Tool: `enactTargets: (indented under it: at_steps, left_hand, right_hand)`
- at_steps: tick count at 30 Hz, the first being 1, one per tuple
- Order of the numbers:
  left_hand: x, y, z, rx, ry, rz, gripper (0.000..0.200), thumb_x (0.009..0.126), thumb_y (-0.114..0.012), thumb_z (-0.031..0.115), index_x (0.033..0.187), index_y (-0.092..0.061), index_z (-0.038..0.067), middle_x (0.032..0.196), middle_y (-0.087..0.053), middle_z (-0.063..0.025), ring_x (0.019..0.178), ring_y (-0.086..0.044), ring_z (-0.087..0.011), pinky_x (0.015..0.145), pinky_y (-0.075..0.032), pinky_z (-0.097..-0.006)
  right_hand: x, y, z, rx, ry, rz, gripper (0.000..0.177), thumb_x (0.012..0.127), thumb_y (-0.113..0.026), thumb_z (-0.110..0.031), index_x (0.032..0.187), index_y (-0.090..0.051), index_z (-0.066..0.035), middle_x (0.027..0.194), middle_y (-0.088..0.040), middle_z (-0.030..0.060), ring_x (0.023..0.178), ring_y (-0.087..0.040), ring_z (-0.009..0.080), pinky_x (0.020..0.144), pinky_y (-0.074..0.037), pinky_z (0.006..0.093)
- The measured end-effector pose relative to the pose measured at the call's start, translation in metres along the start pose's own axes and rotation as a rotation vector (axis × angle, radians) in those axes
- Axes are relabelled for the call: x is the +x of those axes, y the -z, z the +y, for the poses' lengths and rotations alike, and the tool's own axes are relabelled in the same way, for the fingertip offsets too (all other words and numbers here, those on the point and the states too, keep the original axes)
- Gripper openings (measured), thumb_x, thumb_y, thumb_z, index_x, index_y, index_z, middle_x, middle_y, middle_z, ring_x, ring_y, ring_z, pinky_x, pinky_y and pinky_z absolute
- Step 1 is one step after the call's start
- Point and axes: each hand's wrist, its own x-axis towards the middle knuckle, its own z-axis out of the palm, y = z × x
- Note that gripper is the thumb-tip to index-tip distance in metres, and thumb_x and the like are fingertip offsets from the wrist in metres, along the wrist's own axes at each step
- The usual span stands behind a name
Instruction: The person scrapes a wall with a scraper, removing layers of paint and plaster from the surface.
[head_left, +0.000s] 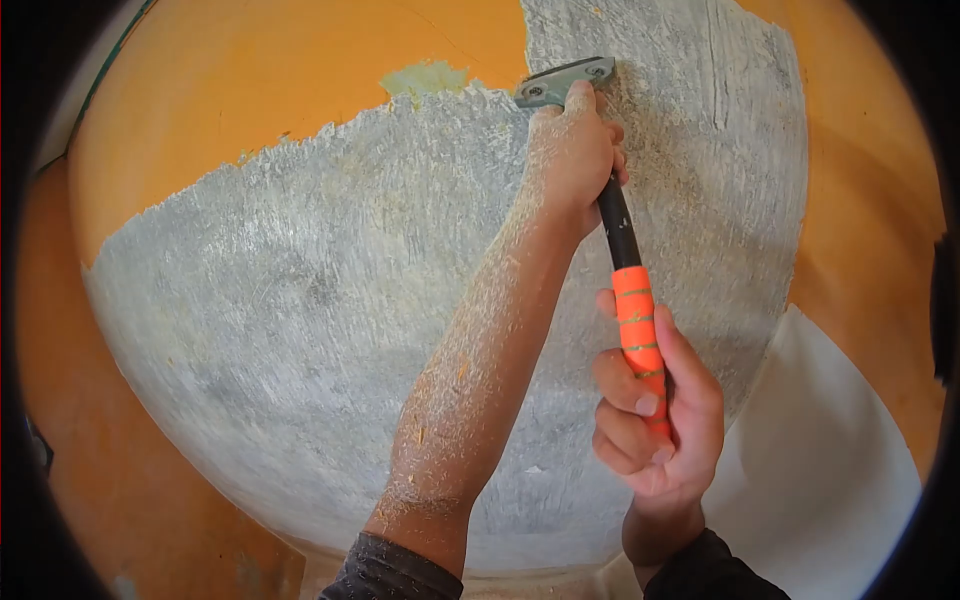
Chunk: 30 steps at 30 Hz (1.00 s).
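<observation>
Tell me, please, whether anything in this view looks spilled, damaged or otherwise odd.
Yes: pale flecks litter the left forearm, like stray debris. The orange coating also looks damaged, ending raggedly where it meets the rough grey surface, with a pale green patch at that edge. The scraper may explain both.

Rough grey wall (300, 300), orange paint (300, 80) across its upper left, scraper head (568, 80) alongside

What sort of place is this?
Probably a room under renovation: orange paint ends raggedly against a grey surface, and the left hand and right hand hold a scraper.
</observation>
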Motion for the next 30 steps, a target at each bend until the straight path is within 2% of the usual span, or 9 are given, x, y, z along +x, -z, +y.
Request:
enactTargets:
  at_steps: [4,9,11,14,17,20,24,30]
  left_hand:
    - [-0.014,-0.001,-0.002,0.001,0.042,0.051,0.033,0.104,-0.04,0.03,0.114,-0.046,0.0,0.064,-0.039,0.0031,0.049,-0.038,-0.0072,0.047,-0.037,-0.0252]
    - [0.008,0.001,0.006,0.018,-0.038,-0.05,0.029,0.104,-0.04,0.029,0.11,-0.047,0.002,0.065,-0.04,0.0026,0.05,-0.038,-0.0071,0.047,-0.037,-0.0248]
    - [0.016,-0.007,0.012,-0.089,-0.029,-0.009,0.027,0.102,-0.042,0.027,0.108,-0.047,0.002,0.066,-0.041,0.0024,0.049,-0.039,-0.0072,0.046,-0.037,-0.0239]
    - [0.003,0.0,0.007,-0.034,-0.028,-0.04,0.024,0.101,-0.042,0.025,0.107,-0.048,0.002,0.066,-0.042,0.0026,0.05,-0.039,-0.0066,0.045,-0.036,-0.0231]
    - [-0.005,0.0,0.002,-0.105,0.016,-0.002,0.021,0.099,-0.042,0.021,0.103,-0.048,0.001,0.067,-0.043,0.0021,0.049,-0.039,-0.0068,0.044,-0.035,-0.023]
    - [0.02,-0.006,0.024,-0.044,-0.068,-0.058,0.02,0.1,-0.041,0.02,0.1,-0.047,0.001,0.066,-0.043,0.0022,0.048,-0.039,-0.0068,0.044,-0.036,-0.0231]
    - [0.021,-0.006,0.023,-0.118,-0.042,-0.043,0.019,0.099,-0.042,0.019,0.099,-0.047,0.001,0.065,-0.043,0.0016,0.048,-0.039,-0.0076,0.043,-0.036,-0.0237]
    - [0.032,-0.01,0.032,-0.014,-0.033,-0.024,0.019,0.099,-0.04,0.019,0.09,-0.047,0.003,0.063,-0.043,0.0006,0.047,-0.038,-0.0078,0.043,-0.037,-0.0245]
  right_hand:
    - [-0.011,0.001,0.004,0.028,-0.017,-0.009,0.046,0.106,-0.028,-0.044,0.139,-0.044,-0.016,0.065,-0.039,-0.0016,0.037,-0.027,0.0069,0.034,-0.022,0.0242]
    - [0.006,-0.005,-0.005,0.034,0.0,-0.049,0.046,0.106,-0.029,-0.044,0.139,-0.044,-0.016,0.067,-0.04,-0.0018,0.037,-0.027,0.0066,0.034,-0.022,0.0239]
    - [0.01,-0.013,-0.012,0.038,0.001,-0.069,0.045,0.106,-0.029,-0.044,0.138,-0.045,-0.017,0.067,-0.04,-0.0019,0.037,-0.027,0.0066,0.034,-0.022,0.0239]
    - [-0.005,-0.023,-0.002,0.016,-0.006,0.026,0.044,0.106,-0.029,-0.043,0.138,-0.045,-0.017,0.068,-0.041,-0.002,0.037,-0.027,0.0058,0.034,-0.023,0.0234]
    - [-0.007,-0.017,0.003,0.032,-0.009,-0.055,0.044,0.106,-0.029,-0.043,0.137,-0.045,-0.016,0.069,-0.042,-0.0018,0.038,-0.028,0.0057,0.034,-0.023,0.0233]
    - [0.014,-0.025,-0.012,0.023,0.013,-0.081,0.043,0.106,-0.03,-0.043,0.136,-0.046,-0.016,0.07,-0.042,-0.0018,0.038,-0.029,0.0061,0.034,-0.023,0.0236]
    - [0.012,-0.029,-0.013,0.031,0.004,-0.067,0.043,0.106,-0.031,-0.043,0.135,-0.046,-0.016,0.07,-0.043,-0.0025,0.038,-0.029,0.006,0.034,-0.023,0.0234]
    - [0.02,-0.037,-0.018,0.109,0.001,-0.13,0.04,0.106,-0.032,-0.041,0.133,-0.049,-0.016,0.072,-0.044,-0.0023,0.039,-0.031,0.0058,0.035,-0.025,0.0229]
